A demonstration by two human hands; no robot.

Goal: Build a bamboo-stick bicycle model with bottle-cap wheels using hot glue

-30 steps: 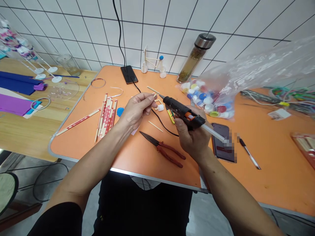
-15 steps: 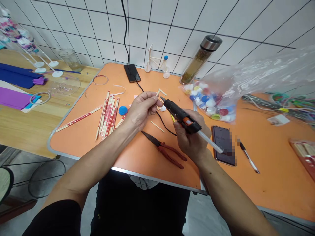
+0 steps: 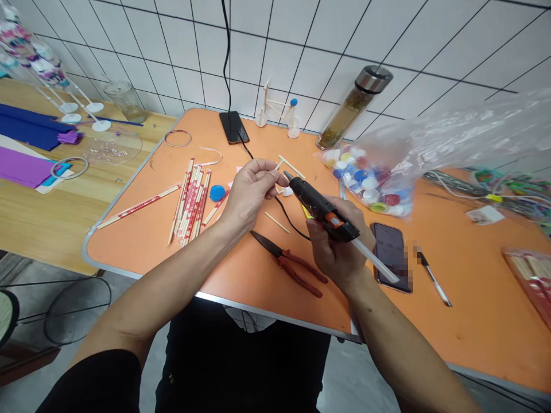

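My right hand (image 3: 340,241) is wrapped round a black hot glue gun (image 3: 321,207), with a long clear glue stick (image 3: 374,259) jutting from its back. The gun's nozzle points up and left, close to the fingertips of my left hand (image 3: 253,189). Those fingers pinch a small piece made of thin wooden sticks (image 3: 291,166); its lower part is hidden behind them. A white bottle cap (image 3: 286,191) shows just beyond the fingertips. Below the hands lie red-handled pliers (image 3: 290,264) and a short loose stick (image 3: 276,222).
Wrapped chopsticks (image 3: 189,201) and a blue cap (image 3: 217,193) lie on the left of the orange table. At the back stand a small stick model (image 3: 279,109) and a tea bottle (image 3: 355,106). A bag of caps (image 3: 365,178), a phone (image 3: 391,255) and a pen (image 3: 434,278) are on the right.
The glue gun has shifted slightly right and down. More of the stick piece in my left hand now shows, its upper stick reaching further right. The view has moved a little.
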